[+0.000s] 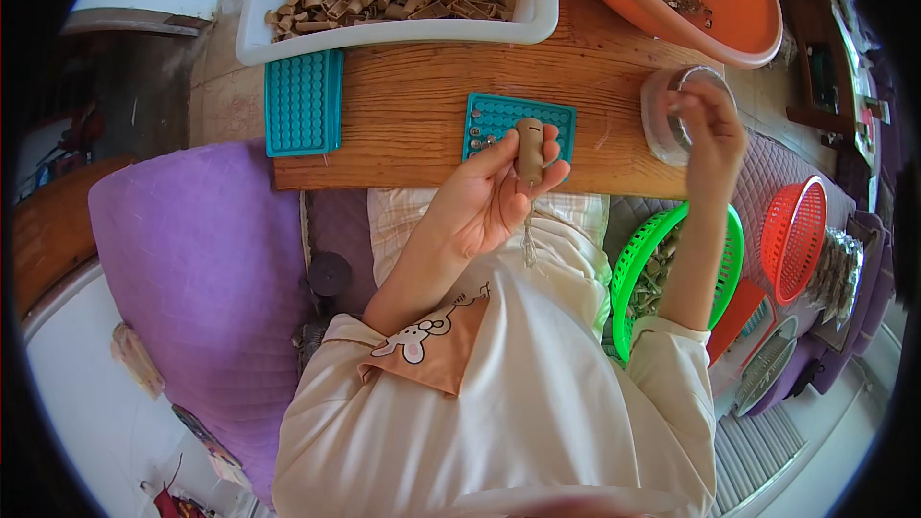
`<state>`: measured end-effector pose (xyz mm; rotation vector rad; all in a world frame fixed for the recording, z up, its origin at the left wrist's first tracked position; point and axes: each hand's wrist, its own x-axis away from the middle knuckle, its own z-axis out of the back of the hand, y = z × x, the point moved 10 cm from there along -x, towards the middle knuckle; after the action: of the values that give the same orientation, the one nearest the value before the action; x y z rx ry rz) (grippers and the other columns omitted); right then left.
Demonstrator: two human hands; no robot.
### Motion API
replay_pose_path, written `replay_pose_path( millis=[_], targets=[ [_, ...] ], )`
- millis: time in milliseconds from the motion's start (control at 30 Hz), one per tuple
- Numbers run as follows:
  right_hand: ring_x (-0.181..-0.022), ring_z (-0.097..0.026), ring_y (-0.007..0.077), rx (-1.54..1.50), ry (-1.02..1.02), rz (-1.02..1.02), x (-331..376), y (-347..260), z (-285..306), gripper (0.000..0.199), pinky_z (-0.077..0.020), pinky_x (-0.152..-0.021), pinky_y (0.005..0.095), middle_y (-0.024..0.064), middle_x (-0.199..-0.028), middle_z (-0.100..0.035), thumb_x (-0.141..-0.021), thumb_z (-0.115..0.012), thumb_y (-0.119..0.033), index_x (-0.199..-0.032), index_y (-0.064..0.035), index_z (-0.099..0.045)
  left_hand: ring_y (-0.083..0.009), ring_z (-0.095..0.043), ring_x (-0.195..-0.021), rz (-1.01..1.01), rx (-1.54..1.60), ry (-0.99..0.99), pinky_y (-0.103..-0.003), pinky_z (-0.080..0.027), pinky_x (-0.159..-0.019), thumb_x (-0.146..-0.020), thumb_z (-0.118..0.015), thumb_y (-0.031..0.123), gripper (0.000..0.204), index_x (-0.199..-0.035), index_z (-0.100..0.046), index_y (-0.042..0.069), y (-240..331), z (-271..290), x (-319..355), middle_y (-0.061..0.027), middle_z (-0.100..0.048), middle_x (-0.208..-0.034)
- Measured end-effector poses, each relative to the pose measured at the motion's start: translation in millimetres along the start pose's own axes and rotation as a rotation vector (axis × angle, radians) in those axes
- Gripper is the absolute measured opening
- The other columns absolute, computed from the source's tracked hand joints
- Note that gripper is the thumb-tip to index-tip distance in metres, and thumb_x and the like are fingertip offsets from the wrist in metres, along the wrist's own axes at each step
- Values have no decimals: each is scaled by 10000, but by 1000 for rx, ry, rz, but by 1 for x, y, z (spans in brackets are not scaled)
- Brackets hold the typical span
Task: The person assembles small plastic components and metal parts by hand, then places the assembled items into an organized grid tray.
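Note:
My left hand is closed around a small tan plastic tube, held upright between thumb and fingers. A slot shows near its top, and a thin pale strand dangles below the hand. Just behind the tube, on the table, lies a teal tray of round wells; a few small metallic pieces sit at its left side. My right hand is raised at the round clear container near the table's right edge. Its fingers bend toward the container's rim and are smeared, so any grip is unclear.
A white bin heaped with tan tubes stands at the back. Another teal tray lies at the table's left. An orange basin with debris is back right. A green basket holding tan pieces and a red basket stand right.

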<state>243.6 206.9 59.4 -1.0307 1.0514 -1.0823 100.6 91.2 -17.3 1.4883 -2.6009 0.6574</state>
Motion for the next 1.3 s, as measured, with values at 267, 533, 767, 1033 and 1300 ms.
replay_pose_path(
  millis=[267, 533, 767, 1033, 1300],
  targets=[
    [-795, -587, 179, 9, -355, 62, 37, -39, -115, 75, -455, -684, 273, 107, -885, -609, -736, -554, 23, -776, -8, -499, -236, -591, -840, -412, -790, 101, -214, -508, -456, -884, -370, 298, 403, -1167, -350, 12, 30, -16, 25, -117, -517, -1033],
    [-758, -603, 202, 89, -364, 144, 40, -42, -120, 86, -470, -647, 273, 104, -847, -616, -699, -586, 14, -744, -12, -518, -192, -618, -643, -406, -971, 200, -173, -359, -346, -890, -346, 341, 441, -1197, -320, 27, 30, -11, 34, -46, -518, -812],
    [-741, -609, 196, 76, -343, 102, 42, -32, -114, 76, -474, -635, 266, 110, -827, -619, -698, -591, 10, -743, -10, -533, -179, -605, -579, -369, -972, 183, -192, -370, -353, -889, -352, 335, 414, -1181, -346, 42, 27, -7, 29, -69, -535, -859],
    [-741, -608, 197, 38, -305, 104, 47, -27, -107, 79, -473, -637, 258, 118, -827, -619, -703, -591, 18, -752, -1, -533, -166, -600, -570, -328, -1014, 200, -184, -381, -355, -892, -348, 313, 387, -1162, -367, 36, 23, -7, 25, -78, -548, -901],
    [-753, -611, 207, 107, -333, 66, 48, -14, -114, 63, -475, -638, 263, 130, -840, -618, -708, -585, 14, -742, 2, -533, -154, -593, -554, -291, -1072, 267, -184, -379, -357, -896, -333, 322, 398, -1162, -379, 29, 24, 3, 25, -40, -519, -779]
  ],
)
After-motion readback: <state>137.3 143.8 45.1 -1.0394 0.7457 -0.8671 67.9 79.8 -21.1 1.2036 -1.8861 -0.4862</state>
